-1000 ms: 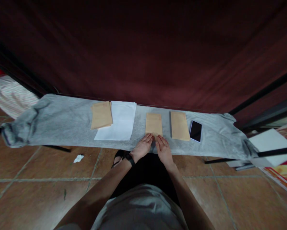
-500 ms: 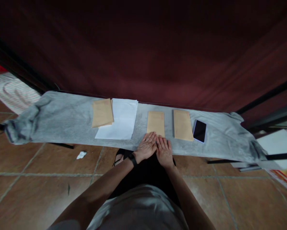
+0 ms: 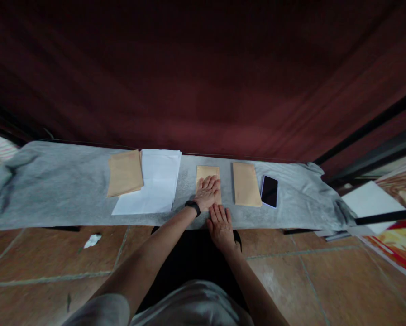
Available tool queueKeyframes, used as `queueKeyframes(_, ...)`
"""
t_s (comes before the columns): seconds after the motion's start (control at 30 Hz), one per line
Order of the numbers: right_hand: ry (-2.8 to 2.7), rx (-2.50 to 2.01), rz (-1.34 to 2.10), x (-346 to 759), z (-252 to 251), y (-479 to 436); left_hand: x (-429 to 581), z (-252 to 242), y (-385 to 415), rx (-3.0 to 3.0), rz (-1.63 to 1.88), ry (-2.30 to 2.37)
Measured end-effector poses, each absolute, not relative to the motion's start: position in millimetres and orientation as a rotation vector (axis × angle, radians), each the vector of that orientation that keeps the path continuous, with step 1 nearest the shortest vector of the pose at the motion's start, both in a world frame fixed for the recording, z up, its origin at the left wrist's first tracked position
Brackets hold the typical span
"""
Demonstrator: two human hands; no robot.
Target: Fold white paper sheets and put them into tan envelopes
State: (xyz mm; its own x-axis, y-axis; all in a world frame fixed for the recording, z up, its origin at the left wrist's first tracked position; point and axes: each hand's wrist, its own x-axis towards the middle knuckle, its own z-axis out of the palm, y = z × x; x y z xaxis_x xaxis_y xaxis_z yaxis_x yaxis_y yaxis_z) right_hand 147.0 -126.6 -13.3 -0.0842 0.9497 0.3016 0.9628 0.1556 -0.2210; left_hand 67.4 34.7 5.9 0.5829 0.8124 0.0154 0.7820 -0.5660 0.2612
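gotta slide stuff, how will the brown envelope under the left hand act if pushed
The brown envelope looks thin, so probably light and bendy. Lying flat, it should hardly tip or roll. The grey cloth beneath wrinkles at its ends, so may drag along.

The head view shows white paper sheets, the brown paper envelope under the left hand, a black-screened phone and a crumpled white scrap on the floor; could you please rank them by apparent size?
1. White paper sheets, partly covered
2. Brown envelope, partly hidden
3. Black-screened phone
4. Crumpled white scrap
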Motion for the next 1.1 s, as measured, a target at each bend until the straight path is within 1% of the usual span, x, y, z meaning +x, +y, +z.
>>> queueKeyframes(0.23,-2.063,-1.833,-0.04,147,-8,-125,90,8,77,2.537,0.253,1.36)
queueKeyframes(0.43,-2.057,-1.845,-0.041,146,-7,-125,94,6,85,2.516,0.267,1.367)
queueKeyframes(0.67,-2.07,-1.844,-0.014,147,-6,-126,67,5,62,2.61,0.232,1.262)
queueKeyframes(0.93,-2.035,-1.821,-0.007,150,-13,-125,29,-4,16,2.725,0.254,1.099)
queueKeyframes(1.1,-2.031,-1.79,0.002,153,-16,-125,14,-5,-15,2.718,0.227,1.099)
